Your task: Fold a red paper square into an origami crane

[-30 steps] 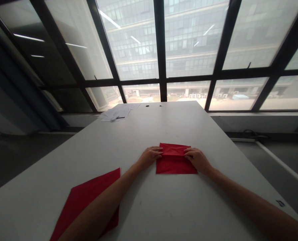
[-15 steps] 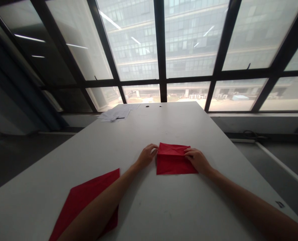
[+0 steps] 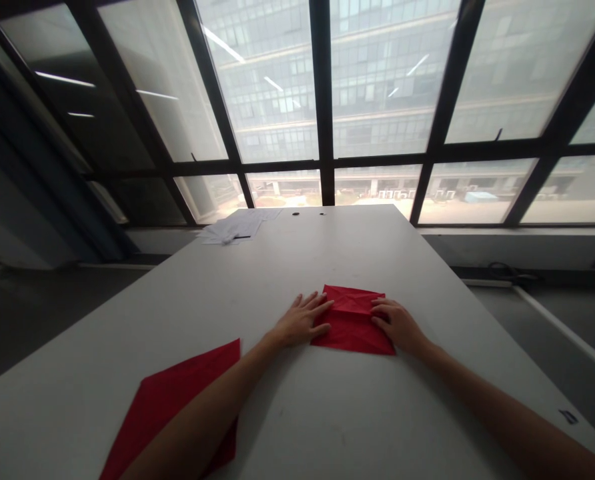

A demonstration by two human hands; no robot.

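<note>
A folded sheet of red paper (image 3: 352, 321) lies on the white table in front of me, with a crease or folded edge running across its middle. My left hand (image 3: 305, 320) rests on its left side, fingers spread over the paper. On the right side, my right hand (image 3: 395, 321) touches the sheet with its fingers slightly bent and lying on top. A second, larger red sheet (image 3: 170, 393) lies at the lower left, partly hidden under my left forearm.
The white table (image 3: 297, 267) stretches toward tall framed windows. At its far left corner are loose white papers (image 3: 227, 229) with a dark pen-like thing on them. A small dark label (image 3: 568, 417) is near the right edge.
My left hand has gone from pinching near the left edge to lying spread on the paper. The red sheet has turned slightly; my right hand stays on its right side.
</note>
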